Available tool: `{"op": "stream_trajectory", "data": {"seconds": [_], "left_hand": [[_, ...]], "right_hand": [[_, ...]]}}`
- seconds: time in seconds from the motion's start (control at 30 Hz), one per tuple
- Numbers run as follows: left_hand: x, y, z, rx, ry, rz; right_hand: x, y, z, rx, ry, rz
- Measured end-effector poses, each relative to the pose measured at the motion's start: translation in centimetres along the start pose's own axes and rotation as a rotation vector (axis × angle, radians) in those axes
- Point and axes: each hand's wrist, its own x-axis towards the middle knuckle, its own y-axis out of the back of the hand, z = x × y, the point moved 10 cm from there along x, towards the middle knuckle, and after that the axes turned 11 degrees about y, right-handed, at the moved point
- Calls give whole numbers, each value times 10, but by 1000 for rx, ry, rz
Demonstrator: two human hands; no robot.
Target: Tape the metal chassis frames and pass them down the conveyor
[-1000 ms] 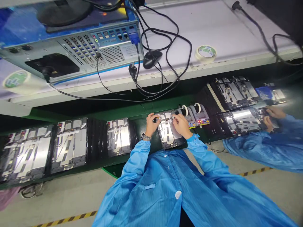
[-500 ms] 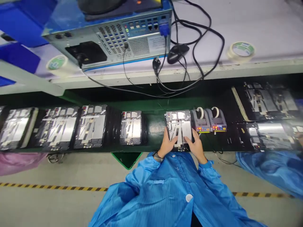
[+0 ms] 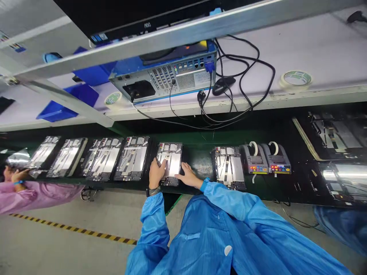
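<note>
Between my hands sits an opened tablet [image 3: 172,157], its silver batteries, shields and dark ribbon cables facing up, on what looks like a stack. My left hand [image 3: 156,172] grips its left edge, thumb over the top and fingers down the side. From the right, my right hand [image 3: 189,176] holds the opposite edge, thumb on the lower right part and fingers along the side. How far the fingers reach underneath is hidden. Another stack of opened tablets [image 3: 229,168] lies to the right, apart from both hands.
Two tape dispensers [image 3: 254,160] with lit displays stand right of that stack. More tablet stacks [image 3: 132,158] line the bench leftward, where a co-worker's hands [image 3: 17,175] are. Above are a computer case [image 3: 183,78], loose black cables [image 3: 269,82], tape rolls [image 3: 296,78] and a metal bar [image 3: 177,36].
Both hands have left the tablet beside the dispensers, which stays on the bench, and moved left onto the neighbouring tablet. The view has shifted, showing more on the left and above.
</note>
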Motion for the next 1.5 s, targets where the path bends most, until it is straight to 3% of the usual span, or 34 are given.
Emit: {"op": "stream_trajectory", "data": {"seconds": [0.2,0.33,0.47,0.57,0.6,0.67,0.7,0.73,0.8,0.87,0.97,1.07,1.23,1.37,1.43,1.5], "left_hand": [[3,-19,7,115,-66,72],[-6,-13,16,123,-93,193],[-27,-12,58,16,-202,242],[-56,-54,100,-96,-331,16],[-69,-77,112,-130,-373,-96],[-98,-126,130,-176,-435,-318],[-111,-149,134,-187,-444,-411],[-121,-171,137,-195,-438,-483],[-134,-205,139,-209,-401,-556],[-138,-226,140,-221,-361,-575],[-135,-241,148,-233,-354,-602],[-127,-240,154,-245,-369,-595],[-121,-235,142,-309,-285,-565],[-128,-246,130,-346,-208,-606],[-130,-251,130,-350,-205,-623],[-128,-254,133,-366,-210,-625]], "right_hand": [[7,-2,13,184,2,32],[-6,8,11,228,0,54],[-46,50,-8,282,103,104],[-112,112,-1,482,127,119],[-141,150,17,495,83,279],[-214,240,63,390,-19,784],[-253,275,88,322,-101,1018],[-290,301,112,232,-201,1231],[-330,327,150,122,-340,1408],[-334,332,181,145,-362,1413],[-314,323,205,219,-342,1310],[-302,311,214,261,-371,1229],[-319,301,220,324,-398,1274],[-329,305,201,258,-419,1248],[-313,311,176,189,-376,1132],[-278,314,142,124,-290,945]]}}
